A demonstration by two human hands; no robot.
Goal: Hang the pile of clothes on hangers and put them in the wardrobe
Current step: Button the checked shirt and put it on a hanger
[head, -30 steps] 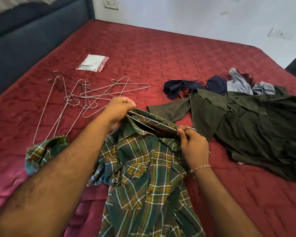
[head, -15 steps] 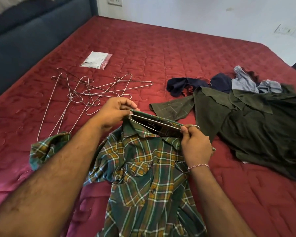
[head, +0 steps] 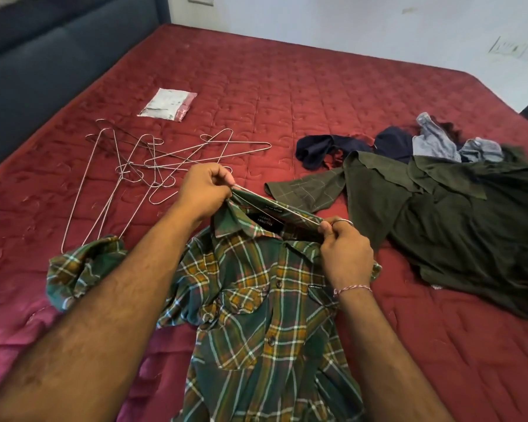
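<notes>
Bare bedspread (head: pixel 287 95) lies open between wire hangers (head: pixel 153 159) and piled clothes (head: pixel 439 190).

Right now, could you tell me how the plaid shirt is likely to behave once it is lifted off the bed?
The plaid shirt will probably hang limp: its sleeve already lies bunched on the bed. It seems light, since the left hand and right hand raise its collar with pinched fingers. It may slide along the thin wire hanger.

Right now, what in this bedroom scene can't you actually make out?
Head view only:
- Wire hanger: mostly inside the plaid shirt collar; the left hand and right hand cover its ends.
- Shirt hem: cut off by the bottom edge.
- Packet: print too small.
- Clothes pile: the olive garment hides what lies underneath.
- Wardrobe: not in view.
</notes>
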